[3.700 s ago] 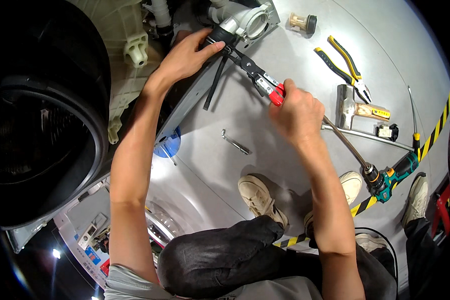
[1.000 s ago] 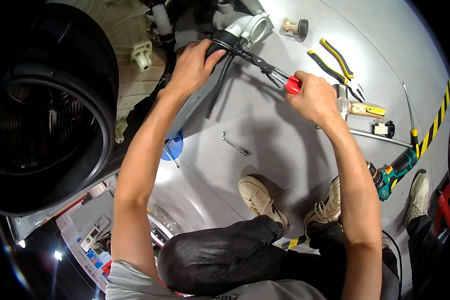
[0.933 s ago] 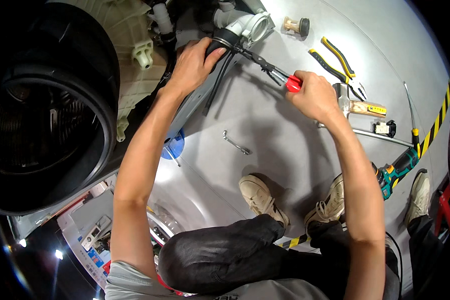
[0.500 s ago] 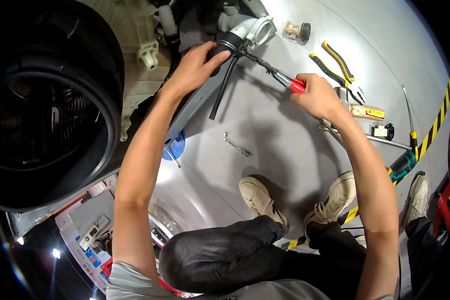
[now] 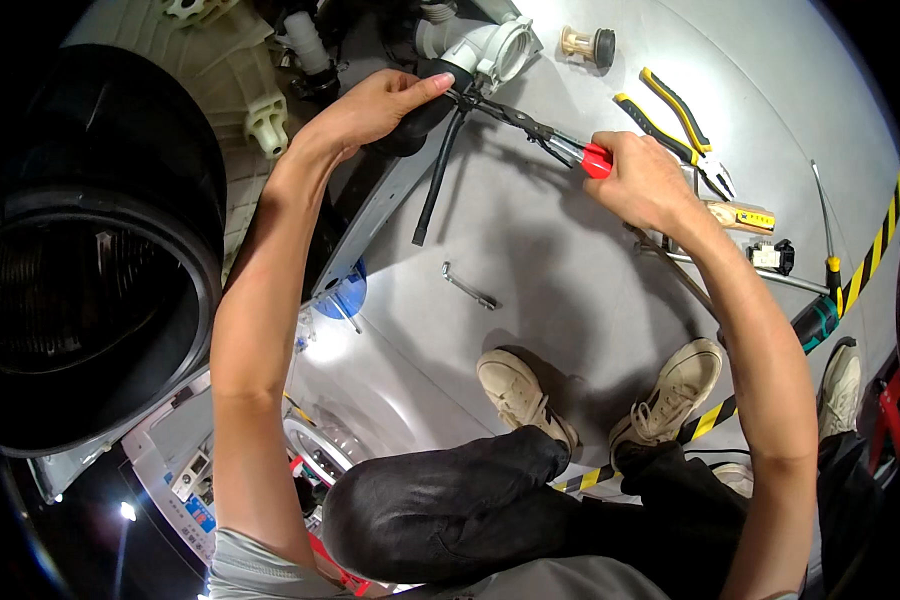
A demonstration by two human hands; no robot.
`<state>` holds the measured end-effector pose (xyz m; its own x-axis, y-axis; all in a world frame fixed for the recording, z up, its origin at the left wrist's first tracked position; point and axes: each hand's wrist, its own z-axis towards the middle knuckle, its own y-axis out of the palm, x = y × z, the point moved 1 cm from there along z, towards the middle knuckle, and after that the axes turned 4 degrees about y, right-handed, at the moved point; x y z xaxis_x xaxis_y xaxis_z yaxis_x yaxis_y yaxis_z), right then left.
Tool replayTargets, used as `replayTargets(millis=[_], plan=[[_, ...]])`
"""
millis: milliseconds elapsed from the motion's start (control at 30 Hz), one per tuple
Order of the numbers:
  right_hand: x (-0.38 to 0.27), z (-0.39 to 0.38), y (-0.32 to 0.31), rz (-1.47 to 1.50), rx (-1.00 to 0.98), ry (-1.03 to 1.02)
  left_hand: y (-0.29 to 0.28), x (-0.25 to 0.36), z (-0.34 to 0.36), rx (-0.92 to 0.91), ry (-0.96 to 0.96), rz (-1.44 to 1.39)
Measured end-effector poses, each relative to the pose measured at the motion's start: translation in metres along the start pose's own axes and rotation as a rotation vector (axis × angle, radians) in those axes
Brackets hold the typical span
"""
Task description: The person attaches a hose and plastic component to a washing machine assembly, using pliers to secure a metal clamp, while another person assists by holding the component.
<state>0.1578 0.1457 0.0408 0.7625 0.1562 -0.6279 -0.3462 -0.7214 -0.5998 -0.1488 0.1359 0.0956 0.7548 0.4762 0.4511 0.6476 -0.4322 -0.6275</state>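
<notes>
My left hand (image 5: 370,108) is closed round a black rubber hose (image 5: 428,118), thumb along its top and the other fingers partly hidden. That hose meets a white plastic pump housing (image 5: 500,52) with a round opening. My right hand (image 5: 642,178) grips the red handles of long-nosed pliers (image 5: 560,143). Their dark jaws reach to the hose end by the housing; whether they pinch a clamp there is too small to tell. A thin black tube (image 5: 438,185) hangs down from the same joint.
A washing machine drum with a black rubber seal (image 5: 205,310) fills the left. On the floor lie a wrench (image 5: 468,286), yellow-black pliers (image 5: 682,120), a cylindrical filter (image 5: 588,46), a screwdriver (image 5: 828,240) and a small black-white part (image 5: 770,258). Another person's shoe (image 5: 840,385) stands at right.
My left hand has shifted slightly left and up along the hose, its wrist more bent. The pliers stay at the joint in my right hand. The whole view has shifted a little.
</notes>
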Motion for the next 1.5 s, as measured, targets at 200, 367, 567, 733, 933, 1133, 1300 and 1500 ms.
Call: replayTargets(millis=[200, 367, 567, 733, 933, 1133, 1300, 1500], plan=[[0.009, 0.006, 0.003, 0.149, -0.029, -0.038, 0.010, 0.020, -0.014, 0.082, 0.046, -0.083], [0.009, 0.013, -0.003, 0.239, -0.210, 0.008, 0.010, 0.034, -0.026, 0.152, -0.050, -0.059], [0.004, 0.007, -0.007, 0.100, -0.071, -0.015, 0.002, 0.026, -0.024, -0.002, 0.001, 0.068], [-0.002, -0.001, 0.000, -0.010, 0.060, 0.009, -0.002, 0.013, -0.016, -0.065, 0.013, -0.035], [-0.008, -0.007, 0.004, -0.046, -0.021, 0.053, 0.007, 0.016, -0.017, -0.024, -0.015, -0.069], [-0.013, -0.013, 0.017, 0.076, -0.136, 0.067, 0.009, 0.012, -0.016, -0.002, 0.020, -0.039], [-0.026, -0.028, 0.029, -0.227, 0.224, 0.016, 0.009, 0.012, -0.015, 0.020, 0.006, 0.067], [-0.022, -0.028, 0.031, -0.224, 0.251, -0.081, 0.009, 0.014, -0.017, 0.056, 0.037, 0.046]])
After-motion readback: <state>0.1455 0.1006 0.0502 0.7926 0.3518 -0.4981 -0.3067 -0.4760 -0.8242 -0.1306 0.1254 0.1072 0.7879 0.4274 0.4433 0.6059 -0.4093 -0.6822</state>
